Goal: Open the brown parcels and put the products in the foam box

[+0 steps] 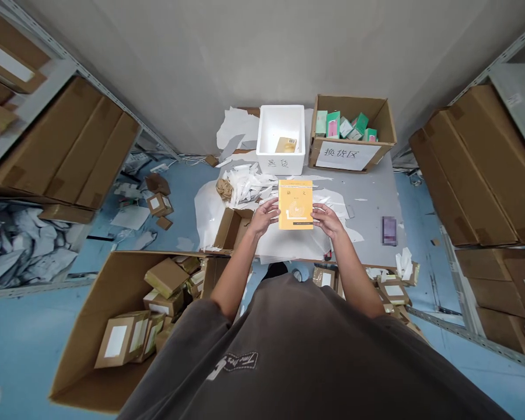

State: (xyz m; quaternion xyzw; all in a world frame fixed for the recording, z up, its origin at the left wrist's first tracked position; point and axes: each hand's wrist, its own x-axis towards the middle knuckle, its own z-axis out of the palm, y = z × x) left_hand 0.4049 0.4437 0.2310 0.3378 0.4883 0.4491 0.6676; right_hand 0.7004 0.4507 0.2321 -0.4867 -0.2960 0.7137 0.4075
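A yellow book [296, 201] with a white design on its cover is held upright-facing over the table, between both hands. My left hand [265, 216] grips its left edge, fingers closed on it. On the opposite edge, my right hand [326, 219] pinches the book too. Just beyond the book stands a white foam box [280, 164] with handwriting on its front and a flat gold-coloured item [286, 145] inside. Beside my left forearm is a small open cardboard box [227, 229]. White paper scraps [247, 184] lie around the book.
A labelled cardboard box [347, 156] with green and white packets stands at the table's back right. A blurred purple object [389, 231] lies on the right. A big carton [83, 326] of parcels sits lower left; shelves with cartons [476, 169] flank both sides.
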